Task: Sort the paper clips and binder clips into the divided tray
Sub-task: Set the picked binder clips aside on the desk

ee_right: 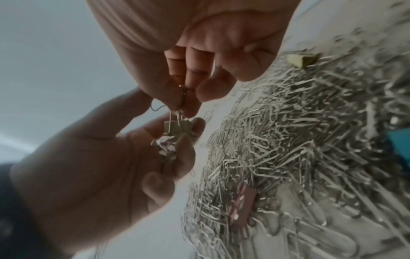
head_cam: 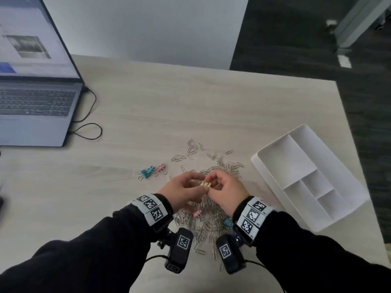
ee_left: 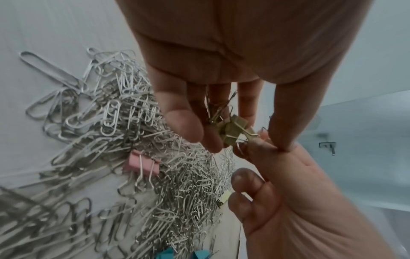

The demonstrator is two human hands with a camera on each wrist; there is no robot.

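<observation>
Both hands hover over a big heap of silver paper clips [head_cam: 211,220]. My left hand [head_cam: 197,185] grips a small bunch of yellow binder clips [head_cam: 205,184] with a few paper clips tangled in it [ee_right: 165,145]. My right hand [head_cam: 211,182] pinches a wire handle [ee_right: 182,98] of that bunch between thumb and fingers. The left wrist view shows the yellow binder clips [ee_left: 233,128] between the fingertips of both hands. The white divided tray [head_cam: 275,144] lies at the right.
Teal binder clips [head_cam: 147,171] and a pink one [head_cam: 161,168] lie left of the heap. In the heap lie a pink binder clip [ee_left: 142,164], a yellow one [ee_right: 299,60] and a teal one [head_cam: 227,223]. A laptop [head_cam: 36,106] with a cable stands far left.
</observation>
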